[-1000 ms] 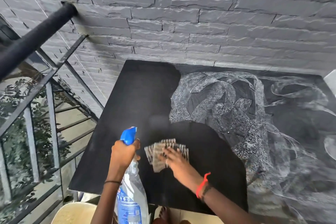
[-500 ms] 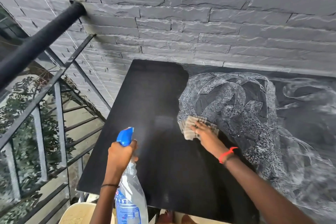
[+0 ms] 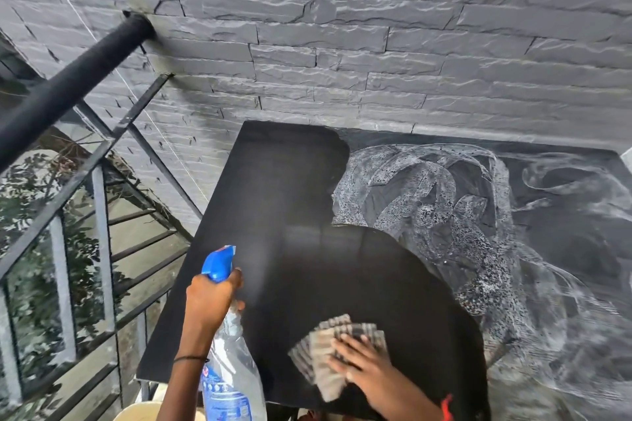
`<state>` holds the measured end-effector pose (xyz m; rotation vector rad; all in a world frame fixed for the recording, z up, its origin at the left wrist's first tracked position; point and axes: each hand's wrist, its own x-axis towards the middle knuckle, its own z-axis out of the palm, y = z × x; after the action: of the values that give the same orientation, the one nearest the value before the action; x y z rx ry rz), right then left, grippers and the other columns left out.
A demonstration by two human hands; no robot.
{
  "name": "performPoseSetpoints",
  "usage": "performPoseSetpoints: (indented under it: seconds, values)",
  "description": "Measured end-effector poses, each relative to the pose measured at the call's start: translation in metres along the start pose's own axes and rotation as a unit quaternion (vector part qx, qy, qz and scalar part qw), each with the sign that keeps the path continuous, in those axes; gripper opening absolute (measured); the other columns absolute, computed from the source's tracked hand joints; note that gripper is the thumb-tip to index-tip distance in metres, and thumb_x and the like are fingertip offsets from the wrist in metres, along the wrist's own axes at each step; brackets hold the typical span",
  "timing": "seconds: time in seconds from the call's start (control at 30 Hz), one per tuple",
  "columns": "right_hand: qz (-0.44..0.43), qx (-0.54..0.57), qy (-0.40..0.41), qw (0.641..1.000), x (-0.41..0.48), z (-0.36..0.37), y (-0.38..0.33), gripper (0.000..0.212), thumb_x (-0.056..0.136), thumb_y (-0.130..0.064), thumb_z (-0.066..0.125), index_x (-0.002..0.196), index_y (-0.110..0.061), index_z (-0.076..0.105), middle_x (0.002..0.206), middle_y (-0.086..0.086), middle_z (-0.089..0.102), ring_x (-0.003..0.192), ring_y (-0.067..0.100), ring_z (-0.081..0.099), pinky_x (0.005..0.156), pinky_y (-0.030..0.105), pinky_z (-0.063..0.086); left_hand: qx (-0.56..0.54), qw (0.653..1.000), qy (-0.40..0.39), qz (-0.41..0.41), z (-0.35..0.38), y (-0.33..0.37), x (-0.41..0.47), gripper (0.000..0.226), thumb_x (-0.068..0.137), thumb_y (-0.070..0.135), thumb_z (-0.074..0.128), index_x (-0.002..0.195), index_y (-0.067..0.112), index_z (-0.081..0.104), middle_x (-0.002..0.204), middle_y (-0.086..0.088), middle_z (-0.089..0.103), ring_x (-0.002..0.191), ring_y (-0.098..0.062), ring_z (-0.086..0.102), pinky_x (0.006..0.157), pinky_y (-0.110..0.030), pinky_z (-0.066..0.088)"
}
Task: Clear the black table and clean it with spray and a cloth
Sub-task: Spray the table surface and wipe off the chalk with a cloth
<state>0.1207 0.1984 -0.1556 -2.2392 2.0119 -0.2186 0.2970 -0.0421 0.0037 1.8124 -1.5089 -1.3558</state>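
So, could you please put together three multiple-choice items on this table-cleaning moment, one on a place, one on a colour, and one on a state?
1. Where does the cloth lie?
A. Near edge of the black table
B. Hung on the railing
C. Against the brick wall

2. What colour is the head of the spray bottle?
A. Red
B. Blue
C. Yellow

3. In what state is the table's right part?
A. Wiped dark
B. Covered by a sheet
C. Streaked with whitish foamy residue

Answers:
1 A: the right hand presses the cloth flat close to the table's near edge.
2 B: the trigger head above the left hand is bright blue.
3 C: pale swirls cover the right side, while the left is clean black.
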Motion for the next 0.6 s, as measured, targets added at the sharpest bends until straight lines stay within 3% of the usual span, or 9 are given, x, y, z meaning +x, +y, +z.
performPoseSetpoints:
  seconds: [0.03, 0.1, 0.2, 0.23, 0.33, 0.43, 0.6]
  values:
    - [0.01, -0.019, 0.018, 1.0, -0.018, 0.001, 0.018, 0.04, 0.097, -0.015, 0.023, 0.117, -0.038, 0.048, 0.157, -0.012, 0.009, 0.144, 0.009, 0.007, 0.106, 0.033, 0.018, 0.001, 1.0, -0.005, 0.0, 0.003, 0.003, 0.001, 0.024, 0.077, 0.021, 0.07, 0.083, -0.002, 0.066, 0.068, -0.014, 0.065, 0.045, -0.022, 0.061, 0.064, -0.042, 0.056]
    - [0.067, -0.017, 0.031, 0.997, -0.038, -0.016, 0.058, 0.047, 0.085, -0.008, 0.033, 0.123, -0.035, 0.044, 0.157, -0.013, -0.001, 0.144, 0.009, 0.008, 0.11, 0.024, 0.011, 0.004, 1.0, -0.014, 0.002, 0.01, 0.007, 0.001, 0.024, 0.074, 0.022, 0.069, 0.079, -0.002, 0.066, 0.067, -0.015, 0.067, 0.038, -0.017, 0.061, 0.063, -0.04, 0.056]
    - [0.193, 0.066, 0.007, 0.979, -0.034, -0.039, 0.121, 0.093, 0.059, 0.015, 0.059, 0.136, -0.033, 0.039, 0.147, -0.012, 0.027, 0.128, 0.027, 0.047, 0.11, 0.01, 0.007, -0.005, 0.999, -0.036, 0.007, 0.022, 0.013, -0.002, 0.03, 0.066, 0.028, 0.065, 0.076, -0.001, 0.065, 0.062, -0.013, 0.066, 0.038, -0.017, 0.06, 0.062, -0.044, 0.057]
    - [0.228, 0.085, -0.007, 0.97, -0.023, -0.045, 0.135, 0.096, 0.06, 0.019, 0.062, 0.14, -0.029, 0.04, 0.142, -0.007, 0.034, 0.124, 0.032, 0.051, 0.109, 0.011, 0.008, -0.001, 0.999, -0.045, 0.01, 0.027, 0.016, -0.003, 0.028, 0.066, 0.029, 0.065, 0.073, 0.002, 0.064, 0.06, -0.011, 0.065, 0.038, -0.017, 0.06, 0.061, -0.043, 0.057]
    - [0.275, 0.096, -0.016, 0.956, 0.027, -0.065, 0.147, 0.073, 0.079, 0.013, 0.052, 0.142, -0.023, 0.037, 0.15, 0.001, 0.03, 0.139, 0.024, 0.032, 0.11, 0.013, 0.003, 0.039, 0.997, -0.062, 0.025, 0.042, 0.026, -0.007, 0.018, 0.078, 0.018, 0.067, 0.066, 0.006, 0.062, 0.054, -0.008, 0.061, 0.036, -0.016, 0.061, 0.058, -0.033, 0.052]
    - [0.281, 0.12, -0.001, 0.952, 0.059, -0.067, 0.128, 0.073, 0.079, 0.014, 0.045, 0.142, -0.024, 0.038, 0.154, 0.001, 0.025, 0.142, 0.021, 0.023, 0.112, 0.017, 0.002, 0.062, 0.993, -0.097, 0.04, 0.06, 0.04, -0.005, 0.02, 0.077, 0.022, 0.066, 0.069, 0.004, 0.065, 0.053, -0.007, 0.064, 0.04, -0.018, 0.064, 0.065, -0.037, 0.055]
    - [0.221, 0.116, -0.002, 0.968, 0.03, -0.057, 0.099, 0.078, 0.08, 0.017, 0.038, 0.145, -0.027, 0.03, 0.156, -0.002, 0.017, 0.144, 0.017, 0.013, 0.11, 0.018, -0.004, 0.068, 0.985, -0.141, 0.066, 0.1, 0.074, 0.005, 0.023, 0.07, 0.025, 0.061, 0.07, 0.002, 0.064, 0.045, -0.003, 0.061, 0.043, -0.022, 0.065, 0.068, -0.043, 0.059]
